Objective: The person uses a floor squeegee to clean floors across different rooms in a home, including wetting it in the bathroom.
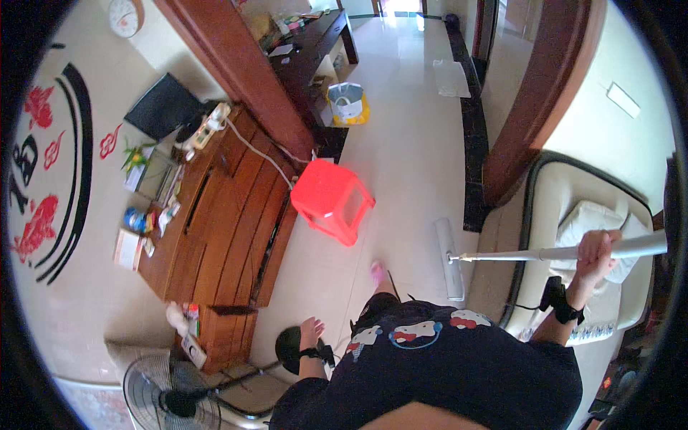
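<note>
My right hand (595, 253) is closed around the silver handle of a flat mop (529, 255), out to my right. The handle runs across in front of the sofa, and the long flat mop head (449, 263) lies on the pale tiled floor beside the sofa. Low on the left, my left hand (312, 329) hangs with nothing in it, its fingers slightly apart. It is above the round dark base (288, 350) of a standing fan (174, 400). A red plastic stool (328, 191) stands ahead, near the wooden cabinet.
The wooden cabinet (226, 215) bears a monitor (166, 107) and a power strip (212, 126), whose cable drops behind the stool. A cushioned sofa (548, 188) borders the right. Beyond the doorway are a bag (346, 105), a dark desk (317, 43) and a white cloth (450, 78).
</note>
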